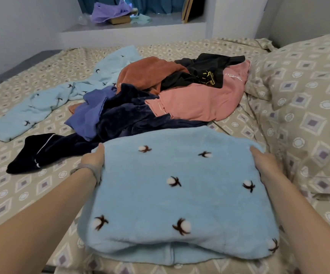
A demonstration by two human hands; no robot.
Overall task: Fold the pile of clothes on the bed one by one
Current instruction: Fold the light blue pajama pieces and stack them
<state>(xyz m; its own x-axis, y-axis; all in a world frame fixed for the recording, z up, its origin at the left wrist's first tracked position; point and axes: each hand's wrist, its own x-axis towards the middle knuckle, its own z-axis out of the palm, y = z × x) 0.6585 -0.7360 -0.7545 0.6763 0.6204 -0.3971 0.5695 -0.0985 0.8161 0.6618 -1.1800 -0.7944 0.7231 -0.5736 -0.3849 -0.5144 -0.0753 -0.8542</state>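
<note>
at the near edge of the bed (31, 186), my left hand (93, 159) and my right hand (263, 161) each grip a far corner of one folded light blue fleece garment (180, 204), thumbs on top and the other fingers tucked out of sight beneath the fabric. a pale band (85, 168) sits on my left wrist. the garment lies flat in front of me as a thick rectangle, fluffy, dotted with small white cotton bolls on dark brown sprigs; i count eight of them on the top face. a lower layer with a centre seam pokes out at the near edge.

just beyond it lies the unfolded pile: one navy velvety piece with thin white piping (65, 149) touching the folded garment's far edge, one violet-blue piece (89, 117) on top of it, one rust-orange piece (146, 74) behind, one salmon-pink top (199, 99) with small white lettering, and one black garment with a yellow print (205, 74) on the pink one. to the left, apart from the pile's centre, a second light blue fleece piece (41, 103) with the same print lies spread out. one pillow (308, 99) in the same patterned fabric as the sheet sits at the right. on the ledge (140, 26) behind the bed is a purple bag (108, 11).
</note>
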